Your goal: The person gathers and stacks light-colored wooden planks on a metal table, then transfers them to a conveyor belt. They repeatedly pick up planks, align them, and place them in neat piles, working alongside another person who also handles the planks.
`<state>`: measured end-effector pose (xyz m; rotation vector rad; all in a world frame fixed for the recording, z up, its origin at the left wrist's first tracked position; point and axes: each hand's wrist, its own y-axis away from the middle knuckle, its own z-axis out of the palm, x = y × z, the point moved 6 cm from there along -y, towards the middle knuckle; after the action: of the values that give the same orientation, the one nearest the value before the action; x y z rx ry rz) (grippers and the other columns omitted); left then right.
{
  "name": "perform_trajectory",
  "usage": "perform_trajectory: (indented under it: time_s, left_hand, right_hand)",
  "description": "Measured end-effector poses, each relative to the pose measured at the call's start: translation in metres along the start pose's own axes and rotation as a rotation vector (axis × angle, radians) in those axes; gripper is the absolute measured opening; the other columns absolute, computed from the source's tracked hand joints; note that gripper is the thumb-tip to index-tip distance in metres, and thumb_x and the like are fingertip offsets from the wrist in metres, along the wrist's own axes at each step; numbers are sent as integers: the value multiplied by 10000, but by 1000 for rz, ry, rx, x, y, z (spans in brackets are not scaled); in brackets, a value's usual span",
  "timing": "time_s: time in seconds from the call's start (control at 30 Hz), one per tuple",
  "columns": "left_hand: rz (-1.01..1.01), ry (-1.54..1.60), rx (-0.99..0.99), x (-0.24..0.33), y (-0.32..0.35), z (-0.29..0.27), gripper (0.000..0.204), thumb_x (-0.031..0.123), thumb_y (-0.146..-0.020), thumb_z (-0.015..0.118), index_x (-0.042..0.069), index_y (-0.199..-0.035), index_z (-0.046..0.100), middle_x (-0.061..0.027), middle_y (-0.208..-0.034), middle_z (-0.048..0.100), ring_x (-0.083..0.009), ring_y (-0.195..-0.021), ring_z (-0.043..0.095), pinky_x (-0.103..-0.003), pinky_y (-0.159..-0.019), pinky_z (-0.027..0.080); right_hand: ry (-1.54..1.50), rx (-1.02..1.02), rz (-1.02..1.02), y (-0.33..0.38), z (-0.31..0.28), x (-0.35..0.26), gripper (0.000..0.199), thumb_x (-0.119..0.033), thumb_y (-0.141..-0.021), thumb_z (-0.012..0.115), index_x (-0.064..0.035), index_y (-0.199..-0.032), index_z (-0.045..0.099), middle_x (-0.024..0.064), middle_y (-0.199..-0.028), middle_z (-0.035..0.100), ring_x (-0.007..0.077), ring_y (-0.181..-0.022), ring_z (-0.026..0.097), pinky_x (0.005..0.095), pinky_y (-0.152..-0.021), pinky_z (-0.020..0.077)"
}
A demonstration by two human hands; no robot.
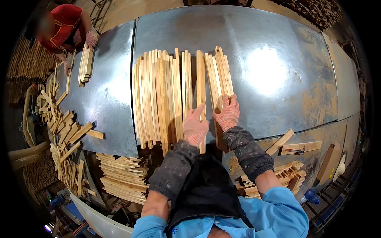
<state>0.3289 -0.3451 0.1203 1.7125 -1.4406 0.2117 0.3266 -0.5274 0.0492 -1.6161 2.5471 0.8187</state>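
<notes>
Co-worker's stack of slats [85, 63] far left on metal counter [278, 71]. Wooden slats [158, 95] mid-counter: light, stiff, prob. splintery; take at near ends. Left hand [195, 127] flat, grip spread on one slat; right hand [227, 114] likewise, w/ fingers on next bundle.

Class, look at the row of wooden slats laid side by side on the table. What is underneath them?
The wooden slats lie on a grey metal table. Its bare surface shows all around them and in the gaps between some. Whatever lies directly beneath the tightly packed slats is covered and cannot be seen.
</notes>
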Motion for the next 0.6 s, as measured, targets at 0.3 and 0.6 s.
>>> perform_trajectory:
  time_s: [0.3,0.6]
  left_hand:
    - [225,15,545,-113,56,-124,655,-40,-799,595,94,-1434,683,-222,-1289,694,-335,-1043,723,-431,-875,615]
    - [187,-182,397,-201,23,-96,539,12,-897,629,129,-1418,694,-176,-1456,636,-412,-1293,619,-461,-1116,507]
  right_hand:
    - [-30,-40,-36,16,22,-70,1102,-457,-789,883,-155,-1691,328,238,-1761,160,463,-1575,259,558,-1249,320]
    - [-177,-44,-126,20,40,-78,1043,-451,-815,875,-124,-1670,375,215,-1763,206,442,-1580,276,535,-1276,304]
